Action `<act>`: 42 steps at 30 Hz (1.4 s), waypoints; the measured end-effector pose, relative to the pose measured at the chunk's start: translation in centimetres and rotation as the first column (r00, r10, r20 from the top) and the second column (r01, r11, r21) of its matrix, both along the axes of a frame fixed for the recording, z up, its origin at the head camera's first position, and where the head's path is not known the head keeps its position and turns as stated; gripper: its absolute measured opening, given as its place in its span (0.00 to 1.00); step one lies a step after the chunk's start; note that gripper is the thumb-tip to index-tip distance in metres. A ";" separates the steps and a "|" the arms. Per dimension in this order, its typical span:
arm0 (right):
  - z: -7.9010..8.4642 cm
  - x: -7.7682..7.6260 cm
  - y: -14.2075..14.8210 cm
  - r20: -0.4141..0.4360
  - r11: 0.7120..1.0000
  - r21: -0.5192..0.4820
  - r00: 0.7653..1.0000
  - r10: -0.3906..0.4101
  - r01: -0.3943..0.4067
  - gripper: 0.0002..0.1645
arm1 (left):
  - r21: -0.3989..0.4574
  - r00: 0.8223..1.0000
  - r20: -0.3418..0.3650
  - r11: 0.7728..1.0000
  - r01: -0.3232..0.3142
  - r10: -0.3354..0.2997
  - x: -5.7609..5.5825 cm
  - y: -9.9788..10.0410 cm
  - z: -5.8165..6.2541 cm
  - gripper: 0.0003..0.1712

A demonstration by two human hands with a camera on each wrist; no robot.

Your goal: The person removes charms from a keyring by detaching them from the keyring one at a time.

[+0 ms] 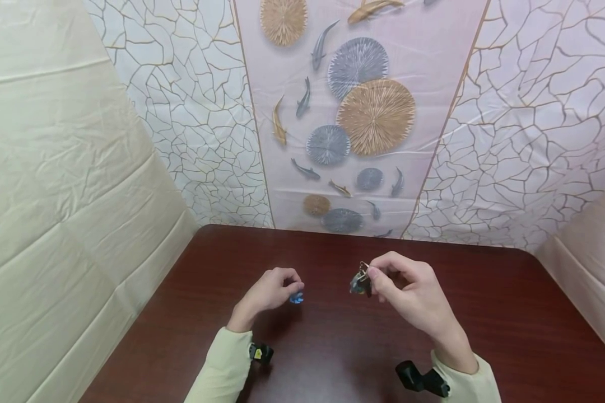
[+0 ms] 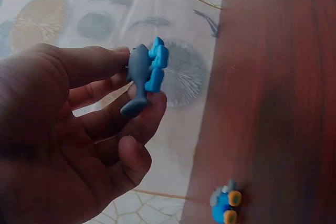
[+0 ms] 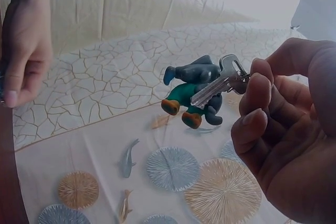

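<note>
My left hand (image 1: 269, 290) pinches a small toy between thumb and fingers, over the left middle of the table. In the left wrist view the toy shows a grey fish-shaped piece (image 2: 138, 77) joined to a bright blue lumpy piece (image 2: 158, 66). My right hand (image 1: 415, 291) holds a keychain by its ring end, right of the left hand. From it hang a silver key (image 3: 214, 88) and a rubbery figure charm (image 3: 184, 95), grey and green with orange feet. The ring itself is partly hidden by the fingertips.
The dark red-brown table (image 1: 327, 358) lies beneath both hands. Behind it hangs a patterned cloth (image 1: 327, 184) with fish and round motifs, and a cream quilted cover (image 1: 80, 224) rises at the left. Black wrist cameras (image 1: 417, 378) are strapped at both sleeves.
</note>
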State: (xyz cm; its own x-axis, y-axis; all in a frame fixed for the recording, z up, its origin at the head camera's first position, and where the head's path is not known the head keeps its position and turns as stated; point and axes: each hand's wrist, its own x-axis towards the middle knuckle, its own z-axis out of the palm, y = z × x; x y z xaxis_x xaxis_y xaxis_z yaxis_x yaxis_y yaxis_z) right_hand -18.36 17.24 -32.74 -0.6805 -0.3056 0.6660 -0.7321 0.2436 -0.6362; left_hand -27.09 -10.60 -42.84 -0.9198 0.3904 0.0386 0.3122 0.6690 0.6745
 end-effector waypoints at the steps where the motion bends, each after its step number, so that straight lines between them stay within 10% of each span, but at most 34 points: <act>1: 0.0 0.0 0.0 0.001 1.000 0.000 1.000 0.001 -0.001 0.15 | -0.007 1.000 0.007 1.000 -0.001 0.001 -0.1 -0.1 -0.2 0.06; 26: -0.1 -0.1 -0.2 0.010 1.000 0.026 1.000 -0.016 0.016 0.14 | -0.224 0.998 0.062 0.974 0.044 -0.031 -1.0 -0.8 -3.6 0.10; 42: -0.1 -0.3 -0.3 0.013 0.999 0.029 1.000 -0.013 0.013 0.14 | -0.215 0.997 0.071 0.977 0.010 0.005 -1.1 -0.7 -3.0 0.11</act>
